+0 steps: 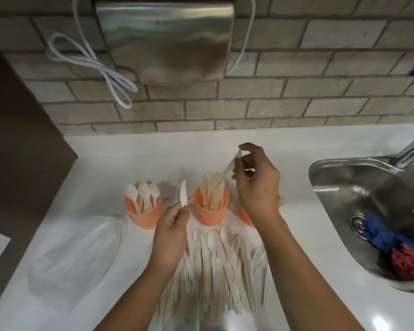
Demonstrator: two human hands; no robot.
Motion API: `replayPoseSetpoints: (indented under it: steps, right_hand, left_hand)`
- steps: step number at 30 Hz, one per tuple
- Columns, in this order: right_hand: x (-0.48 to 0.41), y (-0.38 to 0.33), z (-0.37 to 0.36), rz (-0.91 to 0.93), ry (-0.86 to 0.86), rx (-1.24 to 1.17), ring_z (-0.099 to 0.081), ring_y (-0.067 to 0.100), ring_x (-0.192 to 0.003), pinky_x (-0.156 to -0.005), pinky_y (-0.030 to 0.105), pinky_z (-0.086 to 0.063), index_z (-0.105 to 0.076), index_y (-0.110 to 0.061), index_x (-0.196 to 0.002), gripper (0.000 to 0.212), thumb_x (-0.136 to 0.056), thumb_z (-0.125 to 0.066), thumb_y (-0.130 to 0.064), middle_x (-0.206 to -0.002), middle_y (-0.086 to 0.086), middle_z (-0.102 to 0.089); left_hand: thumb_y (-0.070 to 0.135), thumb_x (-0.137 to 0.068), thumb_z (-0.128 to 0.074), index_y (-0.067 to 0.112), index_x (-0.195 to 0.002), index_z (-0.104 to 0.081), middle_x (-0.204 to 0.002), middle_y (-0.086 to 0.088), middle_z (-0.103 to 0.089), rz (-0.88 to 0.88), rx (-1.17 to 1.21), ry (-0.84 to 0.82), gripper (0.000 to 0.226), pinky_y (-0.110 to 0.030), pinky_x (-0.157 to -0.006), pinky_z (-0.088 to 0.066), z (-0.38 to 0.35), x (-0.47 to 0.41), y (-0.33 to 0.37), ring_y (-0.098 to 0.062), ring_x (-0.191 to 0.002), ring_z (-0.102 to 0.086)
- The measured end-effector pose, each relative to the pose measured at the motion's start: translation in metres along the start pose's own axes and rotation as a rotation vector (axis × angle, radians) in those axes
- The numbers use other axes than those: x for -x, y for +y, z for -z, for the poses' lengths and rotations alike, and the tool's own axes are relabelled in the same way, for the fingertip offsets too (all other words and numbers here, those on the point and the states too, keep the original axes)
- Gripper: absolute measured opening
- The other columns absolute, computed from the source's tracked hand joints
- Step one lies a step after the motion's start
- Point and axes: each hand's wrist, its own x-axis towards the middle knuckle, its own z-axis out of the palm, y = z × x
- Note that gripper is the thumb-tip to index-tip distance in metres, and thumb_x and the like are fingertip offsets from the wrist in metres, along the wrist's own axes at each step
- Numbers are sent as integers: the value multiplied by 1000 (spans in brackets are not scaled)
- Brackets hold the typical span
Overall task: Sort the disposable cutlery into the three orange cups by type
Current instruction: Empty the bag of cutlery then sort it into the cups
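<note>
The left hand (172, 225) pinched a white knife (183, 193) between fingers and thumb, upright, tip up, just left of the middle orange cup (212, 211). The right hand (256, 180) pinched a second knife (227, 169) by its top end, slanting down into that cup. White bench (296, 211), brick wall (296, 103), steel sink (344, 163) at right.

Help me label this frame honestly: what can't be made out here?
1. Third orange cup, head view: mostly behind the right hand; contents unseen.
2. Piece that the right hand pinches: motion-blurred, type unclear.
3. Cutlery pile: near end blurred at the bottom edge.
4. Sink: cut by the right edge.
</note>
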Motion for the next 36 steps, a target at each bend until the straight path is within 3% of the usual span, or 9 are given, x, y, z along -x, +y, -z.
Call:
replayPoseSetpoints:
  steps: [2, 4, 8, 12, 17, 23, 28, 32, 36]
  right_hand:
    - [2, 5, -5, 56, -8, 21, -69, 14, -73, -68, 29, -57, -63, -14, -122, 28, -97, -58, -4, -88, -1, -68]
    - [5, 12, -12, 107, -22, 45, -68, 16, -73, -68, 28, -57, -64, -11, -122, 28, -97, -58, -2, -89, 2, -68]
    - [9, 28, -28, 168, -198, 184, -64, 21, -71, -66, 36, -56, -70, -12, -113, 22, -95, -59, -5, -89, 6, -70]
    - [16, 37, -32, 255, -363, 377, -59, 29, -90, -76, 39, -53, -74, -16, -110, 26, -90, -58, -12, -98, 4, -72]
    - [23, 22, -28, 52, -227, 149, -55, 20, -104, -85, 33, -48, -71, -19, -118, 33, -91, -52, -18, -112, -1, -63]
    - [31, 2, -17, 30, -522, -37, -60, 8, -87, -78, 22, -49, -70, -23, -117, 28, -92, -57, -27, -100, -11, -61]
    - [30, -6, -14, -137, -593, -232, -59, 5, -67, -67, 20, -47, -70, -23, -98, 15, -95, -66, -9, -77, -13, -65]
    - [19, -8, -11, -165, -386, -278, -67, 23, -68, -67, 38, -55, -69, -19, -106, 17, -95, -65, -7, -75, 3, -67]
    - [2, -7, -7, -139, -102, -194, -70, 18, -73, -72, 40, -57, -63, -25, -118, 27, -96, -63, -10, -79, -4, -69]
  left_hand:
    - [23, -107, -55, 45, -117, -73, -85, 3, -59, -30, 16, -23, 31, -34, -79, -47, -2, 1, -2, -16, -78, -54]
    - [20, -106, -57, 43, -116, -72, -74, 5, -54, -55, 19, -31, 29, -39, -72, -46, -2, 2, -4, -19, -70, -50]
    - [17, -103, -63, 44, -120, -68, -78, 11, -57, -94, -23, -23, 32, -34, -75, -48, -2, 1, -4, -12, -74, -55]
    - [17, -97, -71, 42, -125, -62, -88, 6, -69, -145, -46, 8, 38, -27, -78, -52, -1, 1, -2, -14, -81, -64]
    - [16, -90, -77, 29, -102, -70, -88, 2, -74, -141, 35, 33, 19, -26, -80, -53, 0, 1, 2, -11, -81, -66]
    - [14, -92, -74, 19, -105, -76, -89, 3, -77, -119, 53, -10, 13, -18, -76, -53, -5, 2, 3, -6, -81, -69]
    - [18, -90, -75, 17, -106, -79, -89, 0, -78, -124, 65, -63, 16, -17, -77, -53, -5, 3, 3, -7, -81, -70]
    - [25, -87, -76, 21, -108, -79, -93, 1, -79, -115, 52, -67, 22, -21, -81, -54, -2, 0, 2, -9, -86, -70]
    - [12, -93, -75, 27, -105, -80, -95, 2, -77, -101, -8, -77, 20, -27, -83, -55, 0, -2, -4, -11, -85, -68]
